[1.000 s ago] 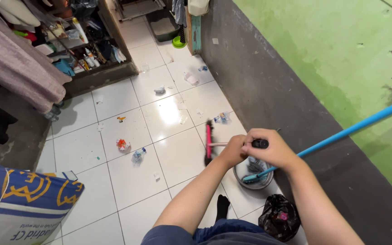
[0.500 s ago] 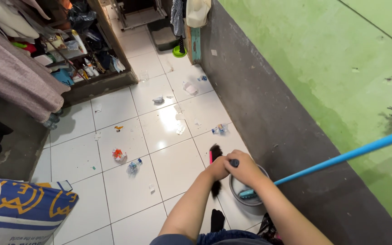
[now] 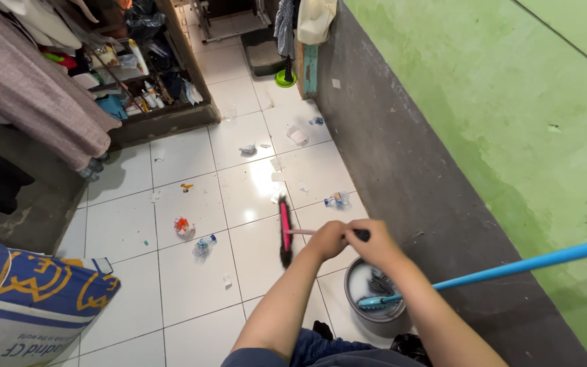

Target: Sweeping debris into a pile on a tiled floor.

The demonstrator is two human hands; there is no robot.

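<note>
Pink and black, the broom head point(image 3: 285, 232) is hanging just above the white tiled floor point(image 3: 191, 278), in front of both hands. I am seeing the left hand point(image 3: 328, 239) and the right hand point(image 3: 373, 242) side by side on the broom's thin handle, which is running from the head back toward the body. The fingers of the left hand are wrapping around the pale part of the handle, and the fingers of the right hand are clenching around its dark end, so both are grasping the broom.

Below the right forearm, a grey metal bucket point(image 3: 374, 299) is standing on the floor beside the dark lower part of the wall point(image 3: 402, 156). A mop with a long blue pole point(image 3: 511, 266) is lying in the bucket, its pole leaning out to the right across the green wall.

Small rubbish is lying scattered over the tiles: a crushed plastic bottle point(image 3: 203, 246) and an orange and white wrapper point(image 3: 183, 226) to the left of the broom head, another crushed bottle point(image 3: 336, 200) near the wall, and paper scraps farther away. A blue and yellow printed sack point(image 3: 28, 299) is filling the lower left corner. A cluttered shelf point(image 3: 137, 81) is standing at the far left.
</note>
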